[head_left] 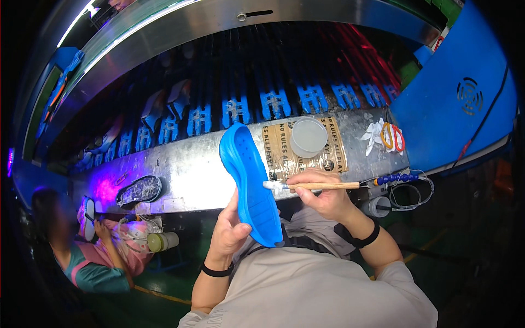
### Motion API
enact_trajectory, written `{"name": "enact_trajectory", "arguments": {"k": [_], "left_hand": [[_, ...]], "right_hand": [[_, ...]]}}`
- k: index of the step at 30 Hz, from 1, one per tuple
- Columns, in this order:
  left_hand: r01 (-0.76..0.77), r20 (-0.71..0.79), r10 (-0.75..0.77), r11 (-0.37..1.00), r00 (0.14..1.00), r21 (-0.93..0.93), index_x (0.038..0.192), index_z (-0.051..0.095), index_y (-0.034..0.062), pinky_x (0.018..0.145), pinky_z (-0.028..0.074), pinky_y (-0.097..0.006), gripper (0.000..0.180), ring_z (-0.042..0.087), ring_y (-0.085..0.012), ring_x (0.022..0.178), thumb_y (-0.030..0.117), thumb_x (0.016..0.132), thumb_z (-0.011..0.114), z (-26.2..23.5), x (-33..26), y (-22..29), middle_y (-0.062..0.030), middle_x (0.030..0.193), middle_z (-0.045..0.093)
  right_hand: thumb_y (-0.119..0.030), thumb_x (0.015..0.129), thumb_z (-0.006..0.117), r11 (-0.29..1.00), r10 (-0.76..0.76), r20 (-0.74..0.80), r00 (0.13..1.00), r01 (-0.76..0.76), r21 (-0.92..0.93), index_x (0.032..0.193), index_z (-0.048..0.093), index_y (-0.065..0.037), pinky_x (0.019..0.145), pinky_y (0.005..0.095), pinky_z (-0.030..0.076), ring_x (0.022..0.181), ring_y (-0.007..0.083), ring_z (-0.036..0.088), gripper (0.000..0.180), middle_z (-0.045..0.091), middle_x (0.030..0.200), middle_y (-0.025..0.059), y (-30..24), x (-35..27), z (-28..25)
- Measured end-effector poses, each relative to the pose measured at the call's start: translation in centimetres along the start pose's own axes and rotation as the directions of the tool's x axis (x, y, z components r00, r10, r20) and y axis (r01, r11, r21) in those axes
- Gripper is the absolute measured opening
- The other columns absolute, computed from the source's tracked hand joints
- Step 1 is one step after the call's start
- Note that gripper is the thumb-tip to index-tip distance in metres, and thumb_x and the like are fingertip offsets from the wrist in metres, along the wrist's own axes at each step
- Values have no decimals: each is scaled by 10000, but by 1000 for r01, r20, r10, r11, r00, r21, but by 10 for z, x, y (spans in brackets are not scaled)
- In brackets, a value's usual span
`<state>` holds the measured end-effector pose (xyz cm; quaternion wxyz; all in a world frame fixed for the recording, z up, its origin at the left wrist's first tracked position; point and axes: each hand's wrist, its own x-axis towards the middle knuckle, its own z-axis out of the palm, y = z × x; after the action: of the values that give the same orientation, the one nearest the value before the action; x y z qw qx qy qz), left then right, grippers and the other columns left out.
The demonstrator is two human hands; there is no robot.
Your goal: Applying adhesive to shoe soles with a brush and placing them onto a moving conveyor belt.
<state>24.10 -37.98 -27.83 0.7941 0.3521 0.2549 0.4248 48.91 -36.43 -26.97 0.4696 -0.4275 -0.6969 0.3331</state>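
At the far left a co-worker in a pink and teal top (93, 262) sits at the left end of the metal bench ledge (191, 175), hands on a pale sole; face not noted. Just right of that person, a dark shoe sole with a shiny clear coating (139, 190) lies flat near the ledge's front left edge, under violet light, and a small pale cylindrical container (162, 241) hangs below the ledge front. Behind the ledge runs a conveyor of blue plastic racks (273, 104). Left hand (229, 232), black band at the wrist, is clenched round the lower edge of a bright blue moulded shoe sole (252, 186), which is held upright and tilted above the ledge's front edge, not resting on it. Right hand (322, 191) grips a wooden-handled brush (314, 186) horizontally; its white bristle tip touches the sole's right edge. A round translucent lidded cup (308, 136) stands on brown tape at the ledge's rear, right of centre. Orange-handled scissors (391, 138) lie at the ledge's right end.
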Motion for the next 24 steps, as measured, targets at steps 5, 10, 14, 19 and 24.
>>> {"name": "enact_trajectory", "arguments": {"k": [5,10,14,19,24], "left_hand": [[4,-1,-4,1000,1000,-9,1562,198,-9,1003,520,-448,1102,625,-330,1169,389,759,840,-7,-1,3,-191,1355,540],[-67,-56,68,997,996,26,1558,201,-19,1048,482,-436,1123,589,-323,1228,413,750,851,-14,-2,3,-191,1385,520],[-90,-56,93,995,994,52,1554,211,-21,1062,467,-430,1137,582,-319,1238,429,737,862,-17,-1,4,-188,1374,531],[-102,-27,104,992,994,73,1550,234,-10,1037,489,-447,1126,599,-329,1209,427,729,869,-15,1,7,-187,1356,544],[-133,-83,144,983,986,128,1527,259,-10,1032,507,-498,1148,599,-378,1224,441,688,900,-13,0,6,-257,1410,510]], "right_hand": [[-64,866,685,998,26,-11,1000,-25,64,1009,726,-28,708,320,539,748,198,682,154,723,857,99,-7,-9,5],[-50,859,678,987,129,37,991,-132,93,994,720,-26,691,325,540,723,194,683,143,713,808,85,-18,-18,6],[-45,849,674,990,93,60,994,-99,99,971,720,-21,673,328,538,708,196,679,132,711,802,87,-26,-22,4],[-36,831,663,989,90,64,994,-97,111,939,722,-11,663,309,533,708,190,674,126,702,788,96,-31,-25,4],[-23,877,635,925,218,50,975,-223,308,994,711,7,695,286,546,772,150,687,143,718,856,96,-30,-28,-1]]}}
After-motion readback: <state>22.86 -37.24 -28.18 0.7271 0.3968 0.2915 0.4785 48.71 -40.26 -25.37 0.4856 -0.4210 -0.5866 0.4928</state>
